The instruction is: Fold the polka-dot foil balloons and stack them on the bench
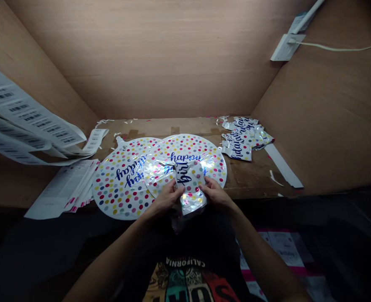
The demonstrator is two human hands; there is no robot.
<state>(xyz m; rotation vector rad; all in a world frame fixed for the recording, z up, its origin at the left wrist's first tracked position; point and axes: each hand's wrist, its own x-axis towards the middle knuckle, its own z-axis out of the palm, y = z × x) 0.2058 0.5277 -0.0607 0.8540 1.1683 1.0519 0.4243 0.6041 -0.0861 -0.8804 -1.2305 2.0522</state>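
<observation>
Between my two hands is a folded foil balloon [190,180], white with coloured dots and blue lettering. My left hand [168,195] pinches its left edge, thumb on top. On its right edge, my right hand [215,192] grips with the thumb over the foil. Just behind it lie two flat round foil balloons with the same dots: the right balloon [204,151] overlaps the left balloon [119,193]. Their blue script includes "happy" and "birthday". A crumpled clear part hangs below the folded balloon, too dark to make out.
Folded balloons [240,140] are piled at the back right beside a white strip [284,165]. Barcode label sheets [24,113] hang at the left above a stack of printed cards [69,188]. Wooden walls enclose the cardboard-covered table [245,180]. A power strip [288,47] is on the right wall.
</observation>
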